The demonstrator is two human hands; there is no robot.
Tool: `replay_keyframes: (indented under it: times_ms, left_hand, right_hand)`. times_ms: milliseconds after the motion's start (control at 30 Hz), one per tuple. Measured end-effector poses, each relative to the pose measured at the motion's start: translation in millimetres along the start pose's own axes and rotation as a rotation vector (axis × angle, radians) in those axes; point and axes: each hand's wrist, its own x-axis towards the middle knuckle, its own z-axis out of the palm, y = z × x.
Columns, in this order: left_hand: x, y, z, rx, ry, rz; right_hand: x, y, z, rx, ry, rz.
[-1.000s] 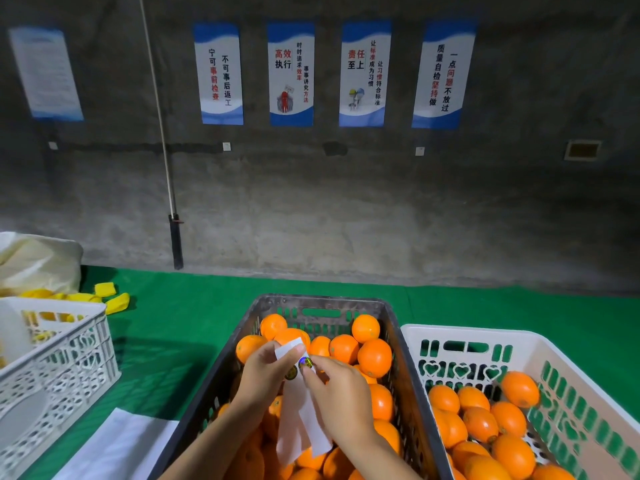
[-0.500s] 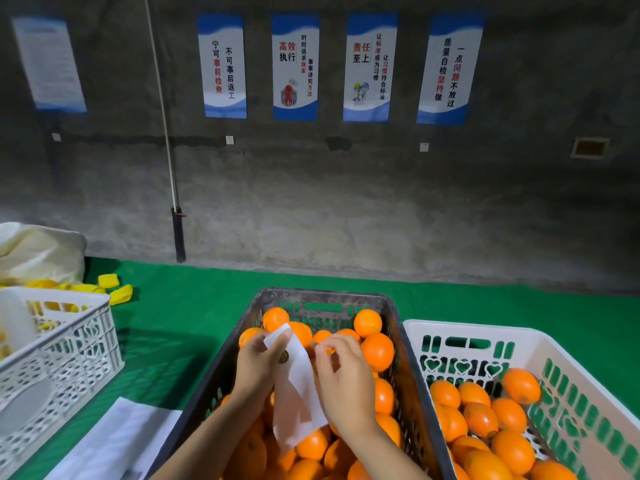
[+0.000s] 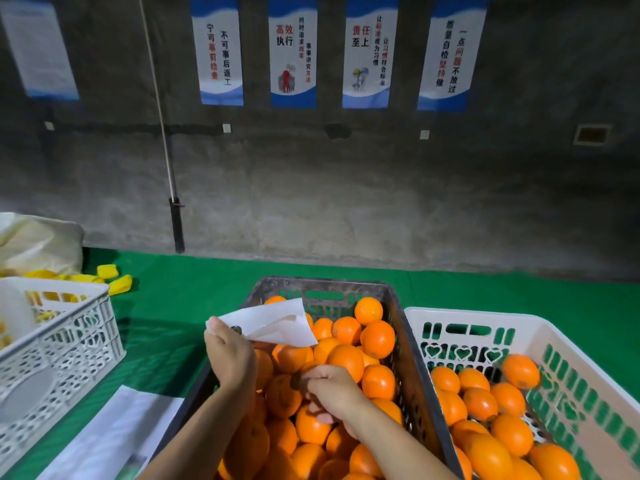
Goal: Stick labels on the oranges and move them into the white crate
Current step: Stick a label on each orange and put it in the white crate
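Presently the person stands over a dark crate [image 3: 322,284] that is heaped with oranges [image 3: 346,358] and sits on a green cloth [image 3: 173,306]. The left hand [image 3: 228,355] is raised above the crate's left wall and grips one end of a white label sheet [image 3: 277,322], thumb on top. The sheet curls out to the right over the fruit, and one small round label [image 3: 236,329] shows on it just beside the thumb. The right hand [image 3: 332,389] is lower, over the middle of the heap, with its fingers curled and the fingertips drawn together against an orange. A small dark spot shows at those fingertips, but it is too small to tell whether it is a label, so what this hand grips cannot be told. The white crate [image 3: 485,315] stands just beside the dark crate, to the right, and holds further oranges [image 3: 481,403] in a loose layer. A second white crate [image 3: 69,327] stands apart to the left. White paper [image 3: 114,434] lies on the cloth between the second white crate and the dark crate. Posters [image 3: 292,53] hang on the grey wall behind.
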Motion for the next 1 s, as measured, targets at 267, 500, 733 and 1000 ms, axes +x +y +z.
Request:
replay_keyframes:
  times_ms: [267,500,733,1000]
  left_hand:
    - [3,-1,1,-0.011,-0.026,-0.028]
    - [2,-1,2,-0.012,-0.054,-0.031]
    - [-1,-1,1,-0.007,-0.090,-0.081]
    - [-3,0,1,-0.002,-0.106,-0.095]
  right_hand:
    - [10,8,-3,-0.002,0.105,0.020]
    - [19,18,-8,-0.058,0.175,0.050]
    - [14,28,-6,-0.537,0.218,-0.129]
    - [5,22,-1,-0.943,0.248,-0.199]
